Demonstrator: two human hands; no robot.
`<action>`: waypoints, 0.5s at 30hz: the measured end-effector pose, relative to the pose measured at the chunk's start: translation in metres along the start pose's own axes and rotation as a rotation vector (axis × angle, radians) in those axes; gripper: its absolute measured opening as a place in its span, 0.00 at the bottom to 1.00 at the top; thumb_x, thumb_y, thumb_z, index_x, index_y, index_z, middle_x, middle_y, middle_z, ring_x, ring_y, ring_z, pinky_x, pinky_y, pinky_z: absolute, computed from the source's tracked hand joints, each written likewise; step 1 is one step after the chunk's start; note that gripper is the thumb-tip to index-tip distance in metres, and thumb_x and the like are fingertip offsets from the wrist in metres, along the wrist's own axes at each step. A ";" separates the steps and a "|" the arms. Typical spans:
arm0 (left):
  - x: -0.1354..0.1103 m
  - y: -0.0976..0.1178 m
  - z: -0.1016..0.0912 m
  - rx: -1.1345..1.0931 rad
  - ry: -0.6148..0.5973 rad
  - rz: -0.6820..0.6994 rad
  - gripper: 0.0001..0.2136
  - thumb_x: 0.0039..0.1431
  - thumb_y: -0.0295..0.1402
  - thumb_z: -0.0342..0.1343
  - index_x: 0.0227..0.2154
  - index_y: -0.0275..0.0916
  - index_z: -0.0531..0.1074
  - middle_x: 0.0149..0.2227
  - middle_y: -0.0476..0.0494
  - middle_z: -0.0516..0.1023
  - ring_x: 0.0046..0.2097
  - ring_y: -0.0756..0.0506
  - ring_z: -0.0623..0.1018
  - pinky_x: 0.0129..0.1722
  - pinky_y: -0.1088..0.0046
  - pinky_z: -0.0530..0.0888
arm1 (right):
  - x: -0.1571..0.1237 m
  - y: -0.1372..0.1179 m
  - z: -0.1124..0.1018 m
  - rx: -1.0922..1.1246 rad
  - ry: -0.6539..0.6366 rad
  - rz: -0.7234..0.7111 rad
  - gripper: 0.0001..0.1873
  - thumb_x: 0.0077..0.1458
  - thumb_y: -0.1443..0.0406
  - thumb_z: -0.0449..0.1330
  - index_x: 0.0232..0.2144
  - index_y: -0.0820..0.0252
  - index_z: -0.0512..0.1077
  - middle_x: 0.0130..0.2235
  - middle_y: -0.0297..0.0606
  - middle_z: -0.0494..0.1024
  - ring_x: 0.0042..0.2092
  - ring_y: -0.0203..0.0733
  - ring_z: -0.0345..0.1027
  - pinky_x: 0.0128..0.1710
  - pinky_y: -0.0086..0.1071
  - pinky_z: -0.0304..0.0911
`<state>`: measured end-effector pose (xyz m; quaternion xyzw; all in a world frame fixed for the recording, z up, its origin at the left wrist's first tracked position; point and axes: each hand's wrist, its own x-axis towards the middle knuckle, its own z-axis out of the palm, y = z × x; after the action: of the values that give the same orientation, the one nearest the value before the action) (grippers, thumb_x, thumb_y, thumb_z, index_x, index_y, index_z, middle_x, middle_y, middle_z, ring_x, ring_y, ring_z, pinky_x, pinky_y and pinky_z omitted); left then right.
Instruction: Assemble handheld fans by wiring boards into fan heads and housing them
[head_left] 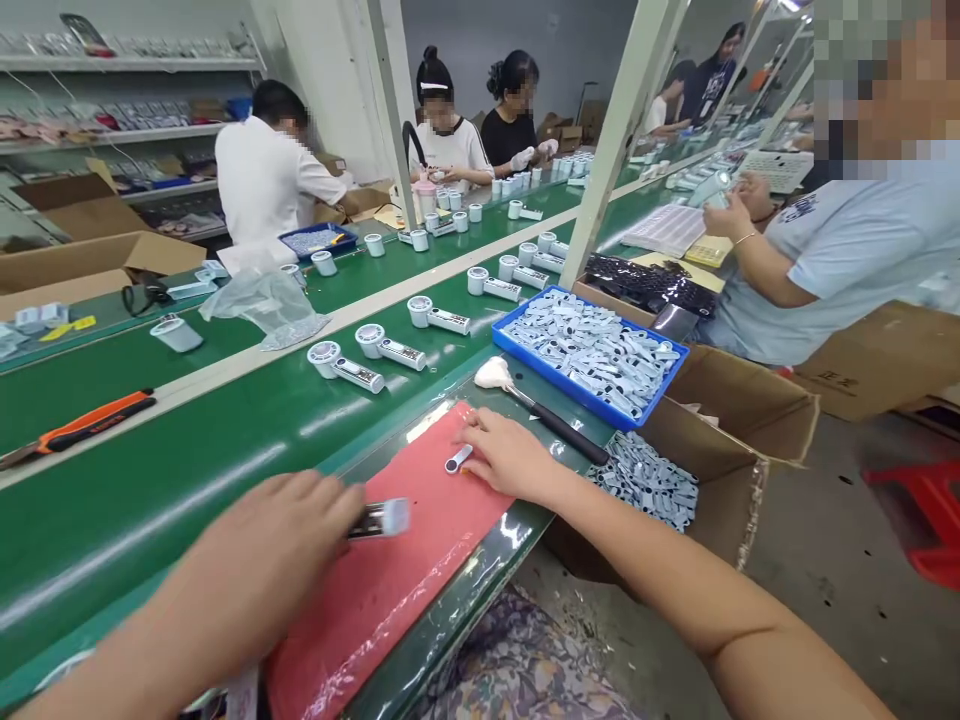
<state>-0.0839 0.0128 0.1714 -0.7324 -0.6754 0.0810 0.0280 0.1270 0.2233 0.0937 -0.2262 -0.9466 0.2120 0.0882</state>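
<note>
My left hand (281, 540) is closed around a light-blue plastic device (394, 517) and smeared by motion. Only the handle end shows, with a dark inner part; the palm hides the rest. On the red mat (420, 560), my right hand (510, 455) pinches a small pale cover piece (457, 459) with a black round spot. Beyond the right hand lies a black-handled tool (559, 425) with a whitish, wrapped-looking head. A blue tray (517, 350) heaped with similar cover pieces stands further back.
Devices with round heads and open-faced handles (346, 366) line the green conveyor belt (225, 440). Orange-handled pliers (97, 420) lie at the far left, near a clear plastic bag (270, 305). At right, a cardboard box (739, 500) holds more pieces. A co-worker (847, 240) sits beyond it.
</note>
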 end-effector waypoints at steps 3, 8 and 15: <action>0.045 0.044 0.006 0.048 -0.043 0.079 0.09 0.61 0.22 0.52 0.38 0.41 0.75 0.34 0.44 0.79 0.37 0.41 0.76 0.41 0.61 0.70 | 0.005 0.006 0.001 0.006 0.018 0.005 0.05 0.64 0.64 0.63 0.42 0.59 0.77 0.46 0.42 0.76 0.47 0.45 0.70 0.45 0.35 0.61; 0.060 0.039 0.034 -0.268 0.024 -0.117 0.13 0.58 0.37 0.65 0.44 0.40 0.75 0.43 0.42 0.80 0.45 0.39 0.77 0.45 0.62 0.73 | -0.012 -0.005 -0.005 0.141 0.089 0.016 0.10 0.68 0.67 0.55 0.48 0.57 0.74 0.45 0.38 0.76 0.41 0.39 0.71 0.42 0.32 0.62; 0.034 0.029 0.045 -0.603 0.197 -0.141 0.16 0.59 0.40 0.62 0.48 0.41 0.73 0.50 0.40 0.78 0.51 0.40 0.77 0.50 0.61 0.75 | -0.021 -0.046 0.007 0.128 0.031 -0.143 0.10 0.64 0.67 0.57 0.45 0.60 0.75 0.42 0.42 0.77 0.45 0.46 0.69 0.44 0.37 0.63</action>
<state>-0.0604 0.0407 0.1197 -0.6635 -0.7121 -0.1960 -0.1194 0.1259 0.1740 0.1063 -0.1554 -0.9433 0.2618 0.1322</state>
